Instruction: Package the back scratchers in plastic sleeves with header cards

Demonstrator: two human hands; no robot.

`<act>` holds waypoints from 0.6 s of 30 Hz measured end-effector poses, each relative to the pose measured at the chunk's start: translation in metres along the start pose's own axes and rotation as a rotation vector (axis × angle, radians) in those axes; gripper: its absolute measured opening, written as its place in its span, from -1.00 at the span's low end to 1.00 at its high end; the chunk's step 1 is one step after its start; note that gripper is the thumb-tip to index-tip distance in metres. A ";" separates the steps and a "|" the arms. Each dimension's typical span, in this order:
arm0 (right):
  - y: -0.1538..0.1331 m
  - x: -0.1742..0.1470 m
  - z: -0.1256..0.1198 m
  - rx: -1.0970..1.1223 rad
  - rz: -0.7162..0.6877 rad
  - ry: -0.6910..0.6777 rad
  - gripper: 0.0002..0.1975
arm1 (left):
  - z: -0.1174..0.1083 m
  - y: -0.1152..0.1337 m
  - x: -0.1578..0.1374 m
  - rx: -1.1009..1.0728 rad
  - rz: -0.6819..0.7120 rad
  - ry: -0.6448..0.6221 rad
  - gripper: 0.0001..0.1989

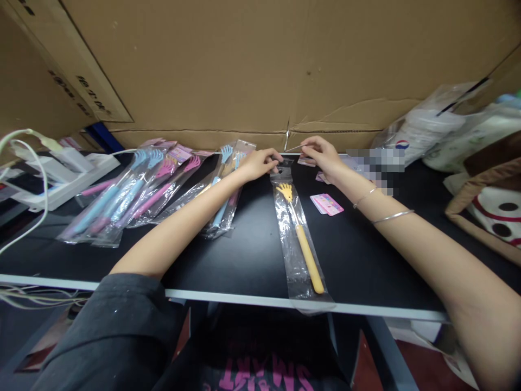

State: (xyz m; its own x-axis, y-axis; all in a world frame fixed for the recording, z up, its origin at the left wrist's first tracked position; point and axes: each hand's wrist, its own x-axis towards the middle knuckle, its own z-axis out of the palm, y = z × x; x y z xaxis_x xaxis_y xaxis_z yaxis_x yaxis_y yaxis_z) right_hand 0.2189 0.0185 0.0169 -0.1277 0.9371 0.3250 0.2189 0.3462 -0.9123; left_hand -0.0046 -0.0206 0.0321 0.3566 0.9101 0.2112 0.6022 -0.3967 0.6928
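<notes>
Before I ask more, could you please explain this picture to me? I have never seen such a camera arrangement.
There is no machine: a person works bare-handed, filmed by one camera worn on the head, looking forward and down. On the black table lie a yellow hand-shaped tool in a clear sleeve, similar bagged blue and pink tools to the left, and pink cards. The left hand is at the sleeve's top end; the right hand pinches a thin item, perhaps a card edge-on.
</notes>
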 end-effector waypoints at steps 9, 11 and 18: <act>0.010 0.007 -0.010 -0.060 -0.038 0.026 -0.55 | 0.008 -0.013 0.007 -0.120 0.001 0.049 -0.85; 0.011 0.006 -0.008 -0.040 -0.025 0.020 -0.52 | 0.008 -0.012 0.006 -0.122 0.018 0.070 -0.84; -0.002 -0.009 0.010 -0.042 -0.030 0.060 -0.50 | 0.008 -0.006 0.001 -0.110 -0.027 0.103 -0.73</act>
State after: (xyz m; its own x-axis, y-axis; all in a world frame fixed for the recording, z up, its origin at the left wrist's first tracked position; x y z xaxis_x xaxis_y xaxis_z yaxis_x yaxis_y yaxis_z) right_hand 0.2101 0.0087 0.0132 -0.0770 0.9269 0.3674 0.2560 0.3745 -0.8912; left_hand -0.0024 -0.0184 0.0228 0.2626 0.9298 0.2578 0.5263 -0.3620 0.7694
